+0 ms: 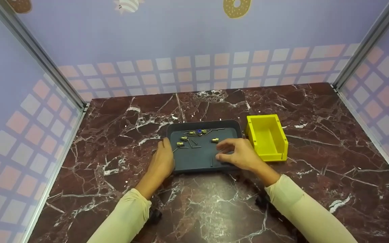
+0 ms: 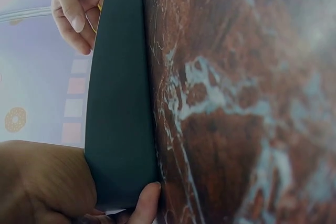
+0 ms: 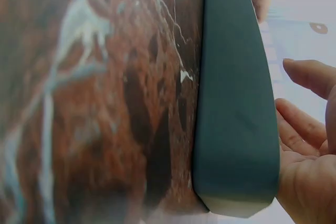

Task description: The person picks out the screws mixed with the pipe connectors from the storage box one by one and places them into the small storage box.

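A dark grey tray [image 1: 194, 161] lies on the table. My left hand [image 1: 163, 158] grips its left end; in the left wrist view the thumb [image 2: 148, 200] is at the lower corner of the tray wall. Over the right part of the tray is my right hand [image 1: 240, 154], thumb and fingers apart with nothing visible between them. One small brass-coloured fitting [image 1: 215, 140] lies just beyond its fingertips, and a thin dark metal rod [image 1: 211, 162] is left of its thumb. Several similar fittings [image 1: 184, 138] and thin rods [image 1: 196, 146] are scattered in the tray's left and back areas, with a small blue piece [image 1: 199, 131].
A yellow open-front bin [image 1: 263, 135] stands right of the tray, close beside the right hand. The marbled dark red table [image 1: 113, 141] meets patterned panels [image 1: 194, 67] at the back and both sides.
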`<state>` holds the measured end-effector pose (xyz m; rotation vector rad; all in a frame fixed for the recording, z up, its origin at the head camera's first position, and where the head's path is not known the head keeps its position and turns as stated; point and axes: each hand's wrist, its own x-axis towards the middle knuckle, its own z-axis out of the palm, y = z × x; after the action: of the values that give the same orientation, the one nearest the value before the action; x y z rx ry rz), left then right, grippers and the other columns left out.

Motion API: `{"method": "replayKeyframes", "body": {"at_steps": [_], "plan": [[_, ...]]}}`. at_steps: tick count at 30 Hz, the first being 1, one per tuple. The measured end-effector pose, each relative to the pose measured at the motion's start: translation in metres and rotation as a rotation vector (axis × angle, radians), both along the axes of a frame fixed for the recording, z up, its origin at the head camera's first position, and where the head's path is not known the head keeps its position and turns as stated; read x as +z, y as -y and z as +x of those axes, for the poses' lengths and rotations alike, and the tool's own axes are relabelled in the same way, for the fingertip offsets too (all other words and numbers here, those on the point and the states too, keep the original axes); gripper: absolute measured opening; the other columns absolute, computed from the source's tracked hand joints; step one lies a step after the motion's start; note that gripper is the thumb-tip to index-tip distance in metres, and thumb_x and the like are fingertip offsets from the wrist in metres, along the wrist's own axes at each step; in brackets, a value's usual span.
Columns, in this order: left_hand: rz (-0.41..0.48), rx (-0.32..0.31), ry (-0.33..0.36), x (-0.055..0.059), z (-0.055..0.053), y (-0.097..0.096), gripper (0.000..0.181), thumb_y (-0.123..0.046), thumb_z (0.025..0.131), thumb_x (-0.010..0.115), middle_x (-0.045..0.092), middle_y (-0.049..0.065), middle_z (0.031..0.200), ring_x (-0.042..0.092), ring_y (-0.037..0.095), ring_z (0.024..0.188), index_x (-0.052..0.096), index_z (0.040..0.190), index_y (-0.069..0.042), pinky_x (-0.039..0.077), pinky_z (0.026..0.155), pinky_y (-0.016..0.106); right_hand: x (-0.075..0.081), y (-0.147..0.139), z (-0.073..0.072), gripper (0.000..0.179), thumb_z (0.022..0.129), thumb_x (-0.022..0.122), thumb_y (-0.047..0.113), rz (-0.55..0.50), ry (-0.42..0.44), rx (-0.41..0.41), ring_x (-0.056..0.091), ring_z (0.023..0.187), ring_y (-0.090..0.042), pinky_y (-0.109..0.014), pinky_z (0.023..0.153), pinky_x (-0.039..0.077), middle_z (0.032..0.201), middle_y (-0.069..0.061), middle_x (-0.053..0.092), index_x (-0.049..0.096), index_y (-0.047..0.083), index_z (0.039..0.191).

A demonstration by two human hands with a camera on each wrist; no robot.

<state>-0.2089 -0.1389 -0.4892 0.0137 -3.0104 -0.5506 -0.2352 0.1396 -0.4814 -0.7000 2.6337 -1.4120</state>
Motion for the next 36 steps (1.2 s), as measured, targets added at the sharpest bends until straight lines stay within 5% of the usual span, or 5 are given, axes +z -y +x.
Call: {"method": "replayKeyframes", "body": {"at_steps": [13, 24, 32, 36], "plan": [[-0.002, -0.017, -0.051, 0.0, -0.001, -0.001, 0.066, 0.003, 0.076, 0.063, 0.045, 0.028, 0.119, 0.059, 0.042, 0.086, 0.03, 0.133, 0.007, 0.053, 0.076, 0.048, -0.001, 0.014, -0.001, 0.036, 0.069, 0.082, 0.031, 0.052, 0.011, -0.001, 0.067, 0.077, -0.006, -0.032, 0.073, 0.055, 0.088, 0.003, 0.072, 0.072, 0.012, 0.099], [-0.006, -0.023, -0.073, -0.001, -0.002, -0.002, 0.062, 0.005, 0.077, 0.058, 0.046, 0.029, 0.117, 0.06, 0.043, 0.084, 0.031, 0.133, 0.009, 0.053, 0.076, 0.049, -0.001, 0.025, -0.001, 0.037, 0.065, 0.083, 0.033, 0.13, 0.058, -0.102, 0.066, 0.07, -0.005, -0.027, 0.068, 0.055, 0.085, 0.003, 0.072, 0.073, 0.012, 0.093], [0.001, -0.008, 0.007, 0.0, -0.002, -0.001, 0.064, 0.003, 0.082, 0.054, 0.041, 0.03, 0.129, 0.058, 0.044, 0.095, 0.027, 0.14, 0.007, 0.05, 0.084, 0.049, -0.002, 0.039, 0.001, 0.035, 0.058, 0.088, 0.03, 0.17, 0.068, -0.193, 0.065, 0.067, -0.005, -0.027, 0.068, 0.055, 0.079, 0.003, 0.072, 0.073, 0.011, 0.084], [-0.001, -0.008, -0.005, 0.0, -0.001, -0.002, 0.062, 0.003, 0.082, 0.054, 0.043, 0.03, 0.126, 0.059, 0.044, 0.093, 0.028, 0.138, 0.008, 0.051, 0.082, 0.05, -0.003, 0.045, 0.002, 0.034, 0.052, 0.09, 0.026, 0.213, 0.035, -0.247, 0.064, 0.066, -0.008, -0.028, 0.068, 0.054, 0.075, 0.004, 0.071, 0.072, 0.012, 0.077]]}}
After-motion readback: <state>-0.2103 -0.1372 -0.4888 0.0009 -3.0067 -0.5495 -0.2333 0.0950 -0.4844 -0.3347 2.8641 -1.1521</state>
